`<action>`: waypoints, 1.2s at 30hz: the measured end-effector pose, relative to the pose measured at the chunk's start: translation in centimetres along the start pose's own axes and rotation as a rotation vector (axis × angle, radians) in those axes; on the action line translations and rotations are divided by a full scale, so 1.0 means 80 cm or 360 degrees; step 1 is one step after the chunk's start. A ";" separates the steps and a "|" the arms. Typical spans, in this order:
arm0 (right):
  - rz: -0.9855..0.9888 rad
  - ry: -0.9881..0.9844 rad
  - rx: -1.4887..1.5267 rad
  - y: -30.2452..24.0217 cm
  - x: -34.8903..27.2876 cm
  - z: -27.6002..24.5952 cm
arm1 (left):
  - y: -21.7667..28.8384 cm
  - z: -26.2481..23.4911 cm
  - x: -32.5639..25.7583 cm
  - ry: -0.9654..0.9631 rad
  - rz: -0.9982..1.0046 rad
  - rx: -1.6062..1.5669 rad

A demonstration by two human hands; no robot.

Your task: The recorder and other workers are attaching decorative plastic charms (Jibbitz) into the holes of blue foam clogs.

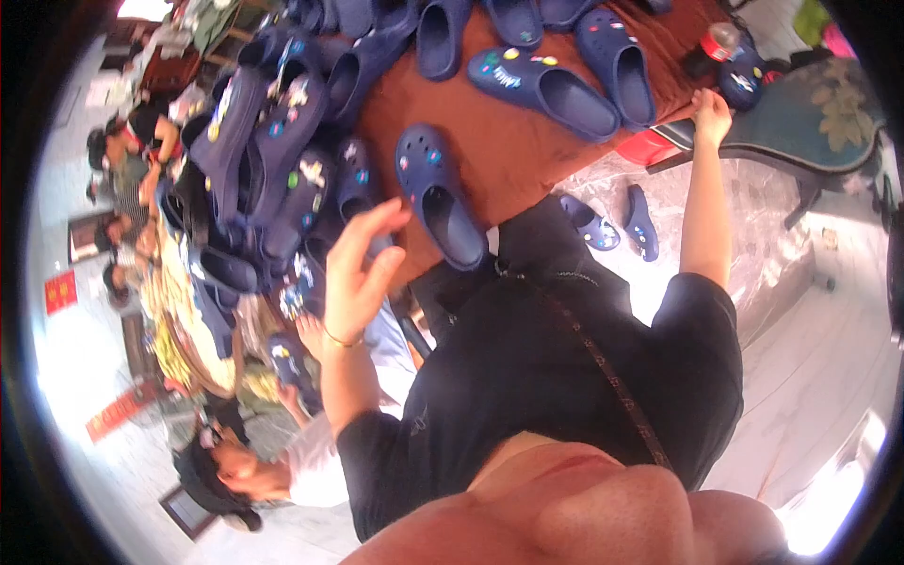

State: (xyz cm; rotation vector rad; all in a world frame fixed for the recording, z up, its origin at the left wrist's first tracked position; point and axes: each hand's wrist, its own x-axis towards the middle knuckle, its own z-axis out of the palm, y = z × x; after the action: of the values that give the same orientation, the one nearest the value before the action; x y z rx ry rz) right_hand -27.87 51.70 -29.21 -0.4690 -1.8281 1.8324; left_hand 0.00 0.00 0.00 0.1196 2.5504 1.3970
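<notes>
My left hand (363, 268) is raised at the left, thumb and fingers apart, with nothing in it. Just beyond its fingertips, a dark blue clog (440, 198) with small charms lies on the brown cloth (527, 165), its heel toward me. Another decorated clog (354, 179) lies close behind the same hand. Out at the right, my right hand (711, 118) is closed at the table's corner, fingers pressed together; whatever they may hold is too small to make out. Farther back, two blue clogs (546, 92) (617, 66) with colourful charms lie nearest that hand.
Piled clogs (268, 141) cover the table's left side. A dark drink bottle (713, 47) stands at the right corner, beside a padded chair (810, 113). Two clogs (617, 226) lie on the floor below the table. A person in a cap (235, 466) is close at my left.
</notes>
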 end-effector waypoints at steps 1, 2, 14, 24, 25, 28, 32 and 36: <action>0.0013 -0.0054 0.0095 -0.015 -0.013 0.003 | 0.035 0.008 -0.002 0.0116 0.0194 -0.0186; -0.0053 -0.0105 0.0100 -0.029 -0.023 0.008 | 0.052 0.013 0.001 0.0125 0.0525 -0.0884; -0.0178 -0.1185 -0.0060 -0.124 -0.279 0.198 | -0.289 -0.094 -0.233 0.0740 0.0841 0.0432; -0.0127 -0.1518 -0.0117 -0.099 -0.332 0.236 | -0.313 0.104 -0.274 0.0731 0.0196 0.1690; -0.0104 -0.1526 -0.0115 -0.095 -0.333 0.231 | -0.285 0.118 -0.262 0.0709 0.0224 0.1580; -0.0094 -0.1468 -0.0181 -0.091 -0.329 0.199 | -0.210 0.153 -0.211 0.0636 0.0325 0.1242; -0.0317 -0.1321 -0.0522 -0.064 -0.314 0.105 | -0.097 0.224 -0.102 0.0517 0.0543 0.0745; 0.0344 -0.1362 -0.1208 -0.009 -0.341 -0.013 | -0.004 0.255 -0.056 0.0406 0.0743 0.0284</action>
State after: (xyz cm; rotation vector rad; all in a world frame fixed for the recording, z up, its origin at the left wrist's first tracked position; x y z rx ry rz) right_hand -5.05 36.91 -31.47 -0.1113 -3.1900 1.4999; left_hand 9.27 15.78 -10.11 0.6433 2.9932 1.3997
